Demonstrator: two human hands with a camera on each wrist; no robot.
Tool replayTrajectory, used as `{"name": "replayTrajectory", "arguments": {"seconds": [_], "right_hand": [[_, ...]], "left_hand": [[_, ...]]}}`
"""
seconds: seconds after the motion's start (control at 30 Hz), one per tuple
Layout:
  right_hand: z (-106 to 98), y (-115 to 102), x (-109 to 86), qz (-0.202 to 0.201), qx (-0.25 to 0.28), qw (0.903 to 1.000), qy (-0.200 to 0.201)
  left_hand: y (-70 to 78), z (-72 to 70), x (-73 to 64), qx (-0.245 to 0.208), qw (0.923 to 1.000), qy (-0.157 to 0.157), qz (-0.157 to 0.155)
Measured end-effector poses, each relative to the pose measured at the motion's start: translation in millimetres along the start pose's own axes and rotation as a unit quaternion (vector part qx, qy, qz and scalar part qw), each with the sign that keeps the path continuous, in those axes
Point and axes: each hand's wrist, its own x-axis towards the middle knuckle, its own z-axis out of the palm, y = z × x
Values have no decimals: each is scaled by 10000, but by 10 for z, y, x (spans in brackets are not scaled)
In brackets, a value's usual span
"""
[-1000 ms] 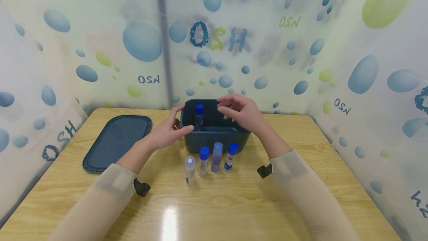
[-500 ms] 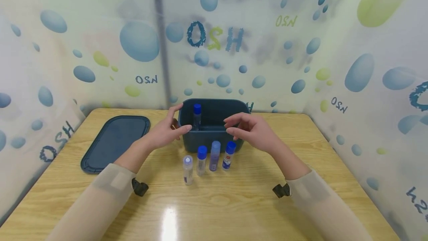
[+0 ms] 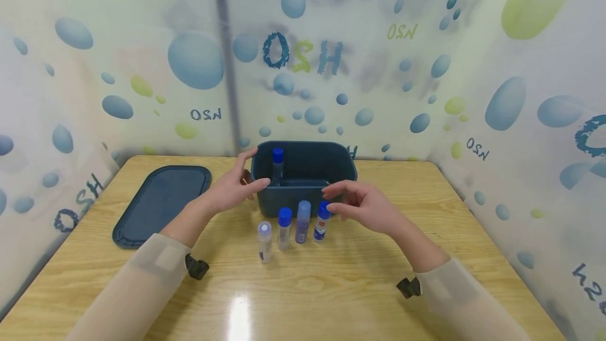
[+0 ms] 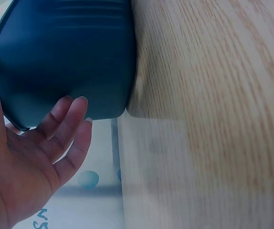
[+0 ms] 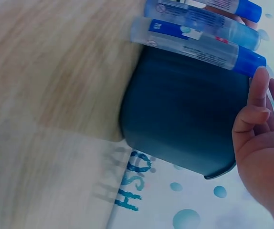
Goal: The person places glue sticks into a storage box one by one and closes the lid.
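A dark blue bin [image 3: 303,201] stands toward the back of the table. Inside, at its left, a blue-capped glue stick [image 3: 278,164] stands upright. In front of the bin a row of several glue sticks stands upright; the rightmost [image 3: 321,221] has a blue cap and a blue-and-white label. My left hand [image 3: 232,189] rests spread on the bin's left end, thumb over the front rim, other fingers against the side wall [image 4: 75,57]. My right hand [image 3: 364,207] is beside the rightmost cap [image 5: 251,62], thumb and fingers apart; whether it touches the cap I cannot tell.
A dark blue lid [image 3: 163,204] lies flat on the table, left of the bin. The row's leftmost glue stick [image 3: 265,243] has a clear cap. Patterned curtains [image 3: 293,41] surround the table at the back and sides.
My right hand has come out from over the bin, moving to the right and toward me, down to the rightmost glue stick. My left hand has stayed on the bin.
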Motion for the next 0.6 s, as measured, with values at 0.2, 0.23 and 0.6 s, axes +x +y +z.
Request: {"name": "replayTrajectory", "arguments": {"seconds": [0.2,0.23,0.6], "right_hand": [[41,85,-46,76,-62,9999,-86],[49,98,-53,97,-82,9999,-95],[141,191,-81,140,215,9996,-137]], "left_hand": [[-1,6,6,41,10000,17,20],[-3,10,8,38,10000,20,21],[-9,20,-1,-29,10000,33,34]]}}
